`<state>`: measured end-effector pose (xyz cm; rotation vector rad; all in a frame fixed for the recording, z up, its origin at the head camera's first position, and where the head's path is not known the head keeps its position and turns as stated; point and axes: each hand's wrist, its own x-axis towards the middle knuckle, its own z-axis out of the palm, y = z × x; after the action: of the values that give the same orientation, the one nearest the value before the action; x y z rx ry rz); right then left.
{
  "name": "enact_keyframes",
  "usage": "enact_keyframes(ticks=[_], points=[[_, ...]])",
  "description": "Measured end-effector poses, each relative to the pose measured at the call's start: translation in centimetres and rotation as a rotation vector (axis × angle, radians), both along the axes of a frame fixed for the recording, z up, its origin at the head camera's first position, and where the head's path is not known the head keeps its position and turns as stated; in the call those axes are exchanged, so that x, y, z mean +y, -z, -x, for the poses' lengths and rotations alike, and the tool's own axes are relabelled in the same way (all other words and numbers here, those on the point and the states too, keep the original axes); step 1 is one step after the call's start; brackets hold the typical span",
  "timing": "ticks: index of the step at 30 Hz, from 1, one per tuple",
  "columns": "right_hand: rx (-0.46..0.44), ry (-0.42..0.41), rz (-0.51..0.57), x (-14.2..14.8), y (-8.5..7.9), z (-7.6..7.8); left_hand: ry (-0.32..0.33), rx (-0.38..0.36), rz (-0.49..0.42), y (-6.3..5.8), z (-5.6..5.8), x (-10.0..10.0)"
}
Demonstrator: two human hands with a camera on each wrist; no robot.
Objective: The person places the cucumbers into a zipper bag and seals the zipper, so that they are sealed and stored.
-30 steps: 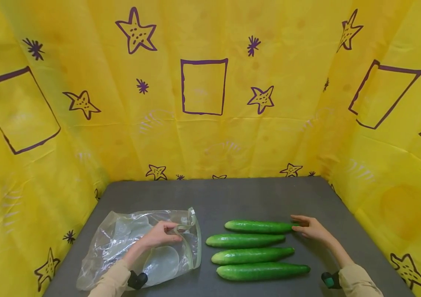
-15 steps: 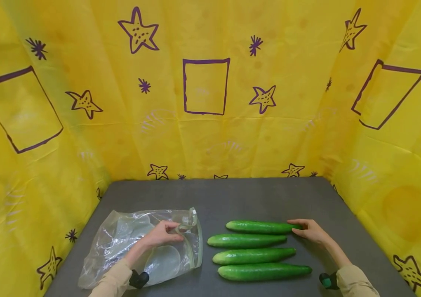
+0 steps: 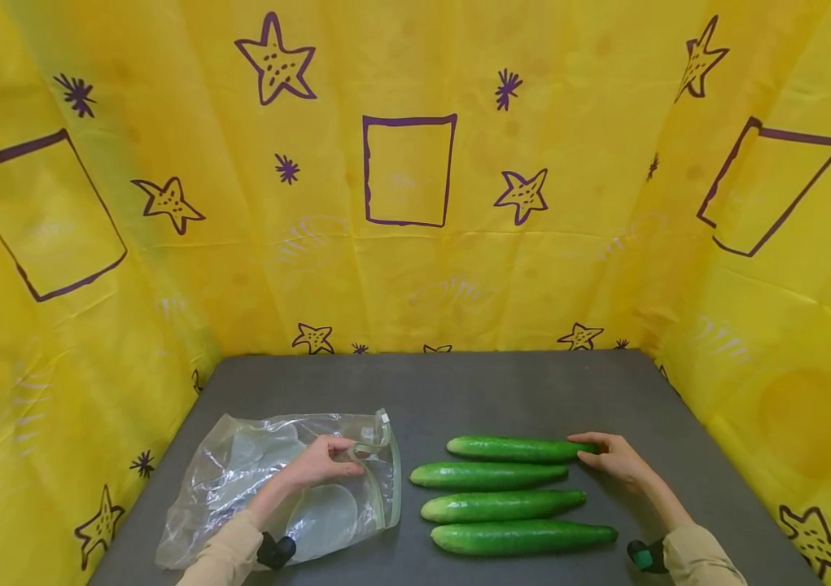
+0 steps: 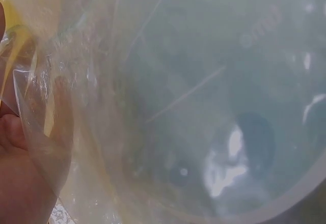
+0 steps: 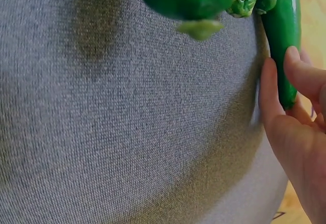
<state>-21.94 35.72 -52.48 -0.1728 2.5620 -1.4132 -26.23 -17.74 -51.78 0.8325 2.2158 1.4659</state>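
Note:
A clear zip bag [image 3: 203, 480] lies flat on the left, its zip mouth facing right. My left hand [image 3: 320, 462] holds the mouth's edge apart, thumb and fingers at the zip strip. In the left wrist view the plastic bag [image 4: 204, 81] fills most of the picture and partly covers the left hand [image 4: 25, 178]. On the right, my right hand [image 3: 616, 458] pinches the narrow dark end of the farthest cucumber [image 3: 510, 448]. The right wrist view shows the thumb and fingers of the right hand [image 5: 300, 142] on either side of that cucumber [image 5: 281, 30], which lies at table level.
Three more cucumbers lie in a row nearer the person: one cucumber [image 3: 488, 474], a second cucumber [image 3: 500, 505] and the nearest cucumber [image 3: 523, 537]. They stretch sideways across the grey table [image 3: 422, 387]. Yellow patterned cloth [image 3: 415, 277] surrounds the table at the back and sides.
The right hand's fingers have come down and closed around the end of the farthest cucumber. The left hand and bag stay in place; the head view has shifted slightly.

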Motion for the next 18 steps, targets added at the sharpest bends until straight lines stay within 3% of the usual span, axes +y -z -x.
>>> enact_keyframes(ticks=[11, 18], points=[[-0.078, -0.023, 0.205, -0.05, 0.26, -0.22, 0.010, 0.022, -0.006, 0.25, -0.10, -0.11], [-0.096, -0.023, 0.247, 0.27, 0.18, -0.26, -0.008, 0.011, 0.027, 0.32, -0.03, -0.08]])
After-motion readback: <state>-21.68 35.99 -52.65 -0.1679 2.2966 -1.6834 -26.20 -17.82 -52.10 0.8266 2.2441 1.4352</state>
